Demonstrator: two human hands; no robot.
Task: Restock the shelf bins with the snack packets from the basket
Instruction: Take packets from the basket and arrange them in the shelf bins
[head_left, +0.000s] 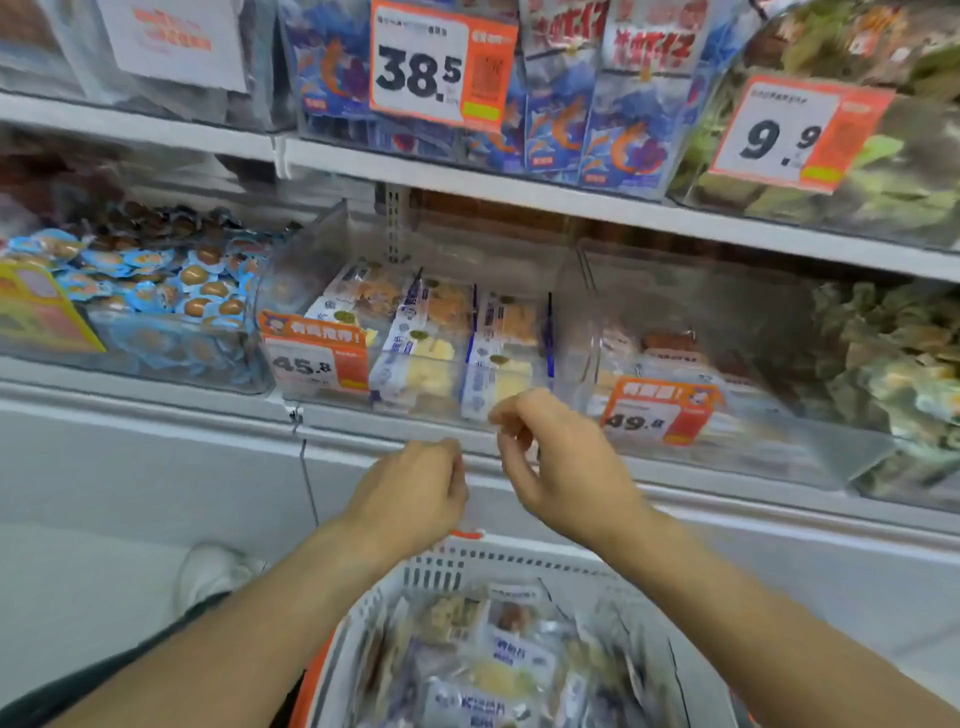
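A white basket (524, 560) with an orange rim sits low in front of me, holding several clear snack packets (498, 660) with blue-and-white labels. On the middle shelf stands a clear bin (332, 244) with rows of the same kind of packets (441, 332). My left hand (410, 493) hovers above the basket's far rim, below the bin, fingers loosely curled and nothing seen in it. My right hand (556, 457) is raised at the bin's front right corner, fingers loosely bent, holding nothing.
A 45.8 price tag (311, 358) hangs on the bin's front. To its left is a bin of blue egg packets (156, 291); to its right a partly filled bin (727, 332) tagged 49.8 (654, 413). Fuller bins line the upper shelf (519, 192). My shoe (213, 571) shows on the floor.
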